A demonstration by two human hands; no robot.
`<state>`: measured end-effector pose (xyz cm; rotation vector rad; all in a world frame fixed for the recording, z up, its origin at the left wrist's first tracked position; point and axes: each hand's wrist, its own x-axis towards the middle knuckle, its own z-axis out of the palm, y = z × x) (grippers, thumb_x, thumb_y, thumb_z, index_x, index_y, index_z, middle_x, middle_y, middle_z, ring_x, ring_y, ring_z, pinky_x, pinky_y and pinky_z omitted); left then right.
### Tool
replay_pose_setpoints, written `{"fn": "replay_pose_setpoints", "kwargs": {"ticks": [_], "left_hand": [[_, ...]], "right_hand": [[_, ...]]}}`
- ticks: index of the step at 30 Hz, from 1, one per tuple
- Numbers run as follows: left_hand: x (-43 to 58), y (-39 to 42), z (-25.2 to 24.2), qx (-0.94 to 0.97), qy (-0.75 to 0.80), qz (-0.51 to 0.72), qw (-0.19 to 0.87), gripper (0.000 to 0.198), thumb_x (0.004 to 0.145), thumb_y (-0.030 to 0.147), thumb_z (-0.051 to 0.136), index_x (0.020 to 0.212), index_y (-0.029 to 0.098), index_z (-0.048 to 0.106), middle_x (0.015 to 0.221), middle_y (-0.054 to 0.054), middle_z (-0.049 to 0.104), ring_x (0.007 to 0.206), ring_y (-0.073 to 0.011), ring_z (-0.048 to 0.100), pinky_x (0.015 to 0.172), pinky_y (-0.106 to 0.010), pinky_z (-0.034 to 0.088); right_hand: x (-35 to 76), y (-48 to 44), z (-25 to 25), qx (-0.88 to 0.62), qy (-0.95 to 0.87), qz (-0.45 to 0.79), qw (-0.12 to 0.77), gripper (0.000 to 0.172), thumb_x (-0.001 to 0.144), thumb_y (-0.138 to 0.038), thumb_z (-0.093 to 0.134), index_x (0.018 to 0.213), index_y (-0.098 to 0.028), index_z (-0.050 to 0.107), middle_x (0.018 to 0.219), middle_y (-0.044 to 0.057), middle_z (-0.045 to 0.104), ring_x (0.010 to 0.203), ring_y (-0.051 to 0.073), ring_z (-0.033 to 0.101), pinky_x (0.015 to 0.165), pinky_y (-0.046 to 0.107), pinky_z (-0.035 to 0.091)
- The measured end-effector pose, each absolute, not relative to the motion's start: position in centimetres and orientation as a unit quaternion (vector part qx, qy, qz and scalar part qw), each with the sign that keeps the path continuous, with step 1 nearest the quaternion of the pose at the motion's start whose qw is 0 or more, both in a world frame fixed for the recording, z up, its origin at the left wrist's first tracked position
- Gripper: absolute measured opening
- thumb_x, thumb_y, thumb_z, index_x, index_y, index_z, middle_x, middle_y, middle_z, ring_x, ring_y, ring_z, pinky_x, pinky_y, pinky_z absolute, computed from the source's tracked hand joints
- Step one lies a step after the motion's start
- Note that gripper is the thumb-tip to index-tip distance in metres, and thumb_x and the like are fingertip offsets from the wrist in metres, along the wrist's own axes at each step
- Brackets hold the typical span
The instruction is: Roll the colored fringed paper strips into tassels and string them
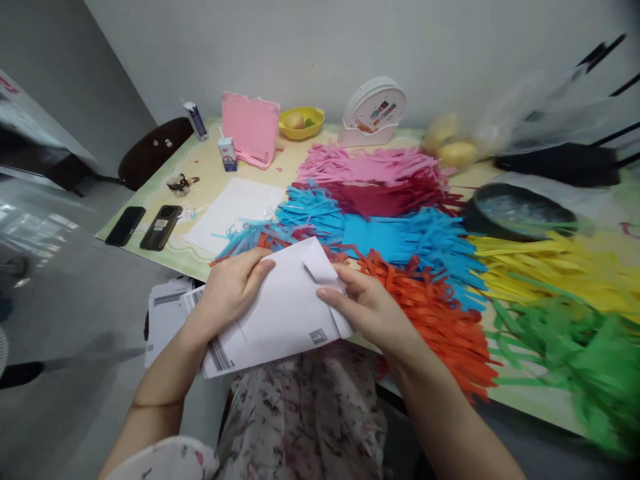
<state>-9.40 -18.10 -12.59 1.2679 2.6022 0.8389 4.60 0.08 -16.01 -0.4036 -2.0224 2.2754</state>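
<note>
Above my lap and at the table's front edge I hold a stack of white printed papers (280, 300), tilted up to the right. Dark printed bars run along its left edge, and a small grey square is printed near the lower right corner. My left hand (235, 287) clamps the left part, thumb on top and fingers hidden behind. At the right end, my right hand (363, 300) pinches a folded-over flap (320, 267) between thumb and fingers. Just beyond the papers lie fringed paper strips, blue (380, 233) and orange-red (430, 320).
More fringes lie on the table, pink (370, 163), yellow (555, 273) and green (570, 353). A dark bowl (520, 213) stands right. At left are two phones (161, 227), a white sheet (235, 210), a drink carton (227, 155) and a pink tablet case (250, 127). Other printed papers (167, 313) sit lower left.
</note>
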Motion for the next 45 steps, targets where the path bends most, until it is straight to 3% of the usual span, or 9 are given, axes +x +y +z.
{"fn": "replay_pose_setpoints", "kwargs": {"ticks": [7,12,19,22,27,32,36,39,45], "left_hand": [[-9.0,-18.4,-12.0,0.42,0.862,0.278,0.057,0.036,0.099,0.042,0.039,0.109,0.023,0.068,0.102,-0.003,0.074,0.092,-0.0215,0.067,0.077,-0.028,0.045],[-8.1,-19.3,-12.6,0.381,0.875,0.295,0.037,0.035,0.097,0.043,0.042,0.107,0.022,0.068,0.101,-0.005,0.073,0.092,-0.0218,0.066,0.081,-0.029,0.046],[-7.7,-23.2,-15.0,0.358,0.779,0.442,0.262,0.032,0.082,0.042,0.068,0.101,0.016,0.071,0.097,-0.006,0.074,0.089,-0.0211,0.066,0.079,-0.026,0.048],[-7.7,-25.2,-16.1,0.293,0.794,0.46,0.268,0.028,0.087,0.038,0.061,0.083,0.013,0.073,0.079,-0.004,0.072,0.074,-0.0177,0.063,0.069,-0.024,0.046],[-8.3,-29.2,-16.6,0.288,0.796,0.454,0.278,0.028,0.089,0.038,0.06,0.086,0.014,0.074,0.08,-0.006,0.072,0.075,-0.0171,0.062,0.068,-0.024,0.044],[-12.2,-32.3,-16.5,0.327,0.819,0.418,0.218,0.038,0.09,0.043,0.057,0.064,0.015,0.061,0.064,-0.001,0.061,0.062,-0.0131,0.055,0.061,-0.024,0.041],[-17.8,-32.2,-17.4,0.365,0.802,0.426,0.204,0.028,0.089,0.041,0.058,0.08,0.017,0.071,0.089,-0.007,0.074,0.086,-0.0208,0.067,0.087,-0.032,0.049],[-21.2,-30.9,-19.2,0.371,0.786,0.438,0.23,0.029,0.085,0.041,0.063,0.099,0.02,0.075,0.119,-0.011,0.072,0.122,-0.0297,0.06,0.112,-0.045,0.036],[-23.7,-29.4,-23.6,0.303,0.787,0.442,0.306,0.053,0.08,0.051,0.065,0.122,0.019,0.069,0.137,-0.012,0.06,0.146,-0.036,0.029,0.118,-0.053,0.026]], "right_hand": [[4.0,0.3,-16.2,-0.142,-0.604,0.783,-0.031,0.054,0.064,-0.051,0.081,0.104,-0.018,0.067,0.089,0.005,0.072,0.074,0.02,0.067,0.063,0.029,0.053],[4.1,0.6,-16.7,-0.115,-0.694,0.709,-0.037,0.048,0.08,-0.061,0.063,0.09,-0.015,0.07,0.075,0.004,0.068,0.063,0.018,0.06,0.052,0.025,0.045],[2.7,-3.4,-17.6,-0.027,-0.888,0.456,-0.063,0.029,0.09,-0.039,0.054,0.074,-0.018,0.068,0.061,0.001,0.064,0.056,0.015,0.056,0.052,0.023,0.036],[1.3,-6.3,-17.8,0.027,-0.918,0.382,-0.1,0.024,0.092,-0.032,0.054,0.077,-0.019,0.068,0.065,0.003,0.069,0.058,0.016,0.061,0.054,0.023,0.036],[-0.8,-9.7,-17.0,0.101,-0.94,0.292,-0.148,0.024,0.095,-0.029,0.053,0.081,-0.018,0.069,0.071,0.008,0.073,0.065,0.02,0.069,0.054,0.025,0.034],[-6.9,-7.1,-13.5,0.173,-0.92,0.329,-0.123,0.021,0.094,-0.033,0.056,0.084,-0.022,0.071,0.075,0.003,0.074,0.064,0.017,0.067,0.056,0.023,0.039],[-16.6,-4.3,-12.9,0.065,-0.963,0.255,0.054,0.014,0.091,-0.02,0.055,0.1,-0.018,0.065,0.089,0.006,0.074,0.08,0.019,0.068,0.07,0.026,0.044],[-22.3,-5.0,-15.9,0.075,-0.979,0.187,0.0,0.023,0.087,-0.008,0.053,0.109,-0.011,0.06,0.101,0.012,0.072,0.088,0.019,0.066,0.075,0.025,0.044],[-24.7,-8.2,-22.2,0.111,-0.983,0.14,-0.037,0.024,0.097,-0.009,0.038,0.112,-0.006,0.057,0.111,0.019,0.064,0.096,0.023,0.063,0.078,0.028,0.043]]}}
